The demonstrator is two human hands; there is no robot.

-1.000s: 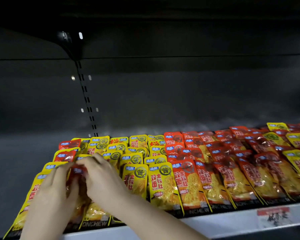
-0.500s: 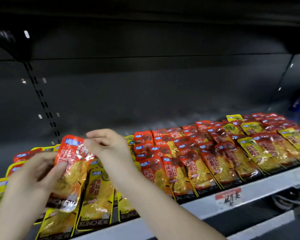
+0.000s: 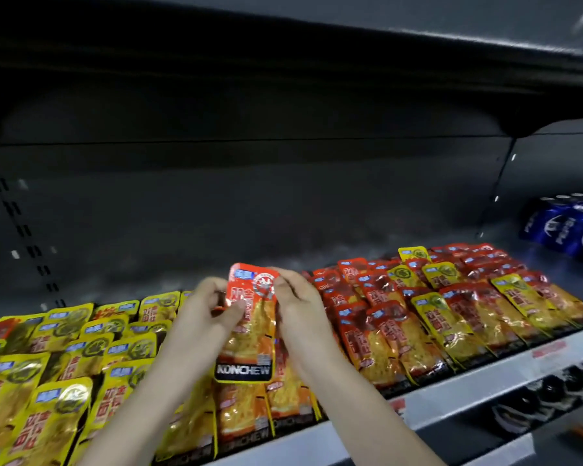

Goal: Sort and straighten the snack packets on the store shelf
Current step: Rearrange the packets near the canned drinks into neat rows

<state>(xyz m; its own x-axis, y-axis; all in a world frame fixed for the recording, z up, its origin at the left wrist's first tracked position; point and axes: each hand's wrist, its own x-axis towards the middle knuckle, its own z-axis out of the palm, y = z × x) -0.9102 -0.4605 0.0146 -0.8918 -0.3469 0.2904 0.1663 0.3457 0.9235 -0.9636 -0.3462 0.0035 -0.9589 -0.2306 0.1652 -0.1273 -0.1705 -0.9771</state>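
I hold one red snack packet [image 3: 249, 327] upright above the shelf, its black KONCHEW band at the bottom. My left hand [image 3: 202, 317] pinches its left edge with the thumb on the front. My right hand [image 3: 300, 314] grips its upper right edge. Yellow packets [image 3: 64, 364] lie in overlapping rows on the left of the shelf. Red packets [image 3: 377, 317] fill the right, with a few stray yellow packets [image 3: 438, 274] mixed among them. The held packet hangs over the boundary between the two colours.
The shelf's white front rail [image 3: 468, 388] carries red price tags. Blue drink cans [image 3: 572, 227] stand at the far right on the same level. A dark back wall and an upper shelf [image 3: 317, 45] close in above. A lower shelf with dark goods [image 3: 546, 395] shows at bottom right.
Both hands lifted the red packet out of the yellow rows on the left and carried it right, to the edge of the red section. The view has swung right too.
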